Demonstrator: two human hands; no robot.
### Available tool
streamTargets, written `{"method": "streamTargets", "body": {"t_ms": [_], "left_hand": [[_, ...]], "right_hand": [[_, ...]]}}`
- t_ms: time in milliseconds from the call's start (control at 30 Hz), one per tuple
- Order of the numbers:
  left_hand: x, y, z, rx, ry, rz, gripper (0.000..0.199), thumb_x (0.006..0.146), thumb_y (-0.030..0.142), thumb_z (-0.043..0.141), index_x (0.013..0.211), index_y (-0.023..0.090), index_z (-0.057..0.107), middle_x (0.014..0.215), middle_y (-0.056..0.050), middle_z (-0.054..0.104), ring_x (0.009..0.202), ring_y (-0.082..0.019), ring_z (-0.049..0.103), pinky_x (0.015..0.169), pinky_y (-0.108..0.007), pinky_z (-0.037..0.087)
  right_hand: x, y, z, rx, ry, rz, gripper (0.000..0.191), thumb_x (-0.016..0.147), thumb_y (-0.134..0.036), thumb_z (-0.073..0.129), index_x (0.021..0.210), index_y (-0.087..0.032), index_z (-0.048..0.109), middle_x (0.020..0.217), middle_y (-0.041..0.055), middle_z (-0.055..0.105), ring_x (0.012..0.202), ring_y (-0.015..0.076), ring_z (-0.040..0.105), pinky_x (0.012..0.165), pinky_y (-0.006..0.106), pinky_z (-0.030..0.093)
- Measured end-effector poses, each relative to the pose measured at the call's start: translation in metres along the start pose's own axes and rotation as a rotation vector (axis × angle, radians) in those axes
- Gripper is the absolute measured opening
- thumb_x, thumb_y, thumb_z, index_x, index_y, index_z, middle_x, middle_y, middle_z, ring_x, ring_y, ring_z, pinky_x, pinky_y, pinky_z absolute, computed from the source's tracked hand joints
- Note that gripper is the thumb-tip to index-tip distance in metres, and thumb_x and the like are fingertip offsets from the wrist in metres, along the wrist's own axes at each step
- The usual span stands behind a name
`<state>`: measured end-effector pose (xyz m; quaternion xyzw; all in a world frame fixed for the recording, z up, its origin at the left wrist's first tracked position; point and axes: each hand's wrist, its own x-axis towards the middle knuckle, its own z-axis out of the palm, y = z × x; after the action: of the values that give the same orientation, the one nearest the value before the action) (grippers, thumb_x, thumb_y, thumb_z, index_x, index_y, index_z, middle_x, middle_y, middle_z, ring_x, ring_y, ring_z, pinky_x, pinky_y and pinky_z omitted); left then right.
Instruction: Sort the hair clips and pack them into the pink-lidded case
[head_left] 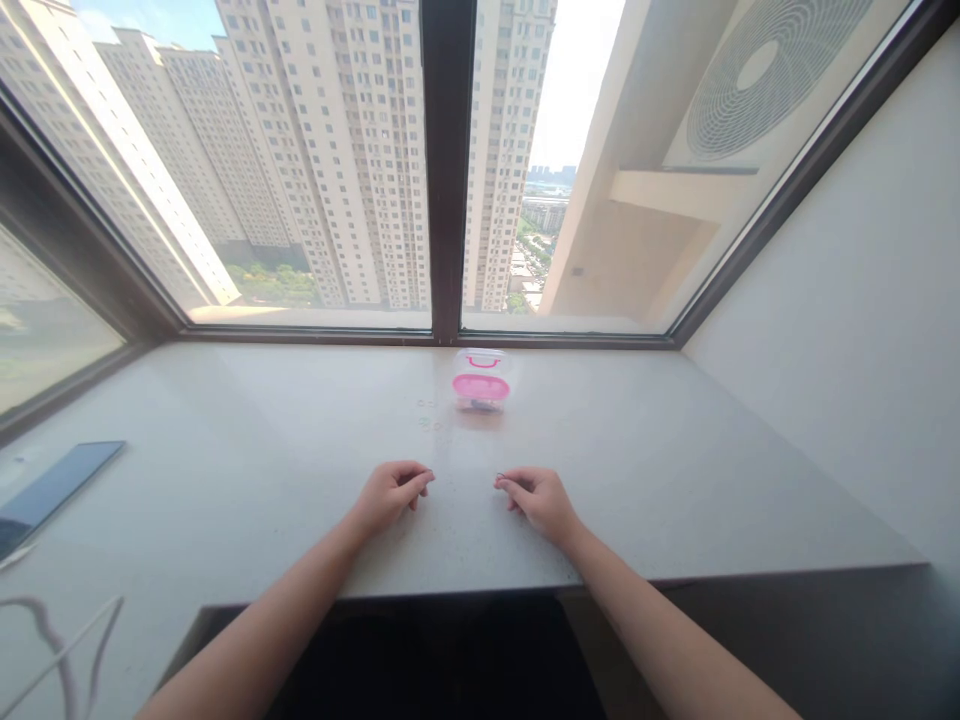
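Observation:
My left hand (396, 492) rests low over the white sill, thumb and forefinger pinched together; whatever is between them is too small to make out. Across from it, my right hand (534, 497) is also closed in a pinch. A tiny thin loop seems to show at its fingertips, though its kind is unclear. Ahead of both hands, near the window, stands a clear plastic box (481, 402) with a pink oval lid piece and pink handle; small dark things lie inside. Several small pale rings (430, 425) lie left of the box. The hands are apart and touch neither.
The white sill (637, 450) runs up to a dark window frame (447, 200), with a white wall (840, 300) at the right. A dark flat tablet-like device (56, 490) lies at far left, and white cables (64, 650) curl at lower left. The sill's front edge is beneath my forearms.

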<state>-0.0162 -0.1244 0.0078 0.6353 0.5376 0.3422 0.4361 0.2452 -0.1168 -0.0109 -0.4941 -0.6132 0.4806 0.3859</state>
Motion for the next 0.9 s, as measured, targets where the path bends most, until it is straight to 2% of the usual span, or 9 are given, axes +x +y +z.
{"method": "streamTargets", "body": {"t_ms": [333, 567, 667, 767, 833, 900], "left_hand": [[0.041, -0.007, -0.001, 0.043, 0.022, 0.059, 0.032, 0.080, 0.041, 0.052, 0.076, 0.013, 0.067, 0.060, -0.002, 0.063, 0.045, -0.010, 0.052, 0.044, -0.020, 0.037], [0.072, -0.007, 0.000, 0.165, 0.063, 0.131, 0.031, 0.080, 0.039, 0.050, 0.067, 0.015, 0.064, 0.050, 0.001, 0.058, 0.042, -0.011, 0.051, 0.045, -0.021, 0.038], [0.083, -0.006, 0.002, 0.241, 0.096, 0.174, 0.033, 0.082, 0.038, 0.047, 0.065, 0.015, 0.064, 0.048, 0.002, 0.057, 0.040, -0.011, 0.051, 0.047, -0.022, 0.039], [0.090, -0.006, 0.005, 0.330, 0.127, 0.236, 0.034, 0.085, 0.037, 0.043, 0.070, 0.015, 0.065, 0.054, 0.001, 0.062, 0.042, -0.011, 0.053, 0.052, -0.023, 0.042], [0.094, -0.007, 0.007, 0.397, 0.144, 0.283, 0.034, 0.086, 0.035, 0.041, 0.075, 0.016, 0.066, 0.061, -0.001, 0.065, 0.047, -0.012, 0.056, 0.058, -0.025, 0.044], [0.097, -0.007, 0.009, 0.470, 0.147, 0.331, 0.032, 0.087, 0.033, 0.041, 0.081, 0.016, 0.067, 0.069, -0.003, 0.067, 0.059, -0.015, 0.060, 0.066, -0.026, 0.046]], "right_hand": [[0.012, -0.001, 0.002, -0.095, 0.060, -0.052, 0.021, 0.077, -0.032, 0.059, 0.074, -0.014, 0.069, 0.045, -0.0010, 0.056, 0.041, 0.0112, 0.052, 0.045, 0.021, 0.038], [0.033, 0.000, 0.004, -0.257, 0.060, -0.094, 0.026, 0.080, -0.034, 0.052, 0.077, -0.013, 0.067, 0.043, -0.0016, 0.056, 0.037, 0.0115, 0.053, 0.041, 0.020, 0.037], [0.046, 0.000, 0.008, -0.351, 0.039, -0.167, 0.026, 0.082, -0.033, 0.050, 0.078, -0.013, 0.066, 0.052, 0.0005, 0.062, 0.042, 0.0123, 0.058, 0.044, 0.020, 0.040], [0.062, -0.003, 0.014, -0.418, 0.039, -0.225, 0.026, 0.084, -0.032, 0.049, 0.080, -0.014, 0.066, 0.057, 0.0014, 0.065, 0.045, 0.0125, 0.060, 0.051, 0.022, 0.043], [0.074, -0.007, 0.019, -0.482, 0.049, -0.277, 0.025, 0.085, -0.030, 0.047, 0.083, -0.014, 0.066, 0.060, 0.0017, 0.065, 0.049, 0.0128, 0.060, 0.058, 0.023, 0.045], [0.085, -0.011, 0.023, -0.557, 0.063, -0.337, 0.021, 0.085, -0.028, 0.049, 0.085, -0.015, 0.066, 0.075, 0.0045, 0.069, 0.060, 0.0141, 0.061, 0.067, 0.025, 0.045]]}}
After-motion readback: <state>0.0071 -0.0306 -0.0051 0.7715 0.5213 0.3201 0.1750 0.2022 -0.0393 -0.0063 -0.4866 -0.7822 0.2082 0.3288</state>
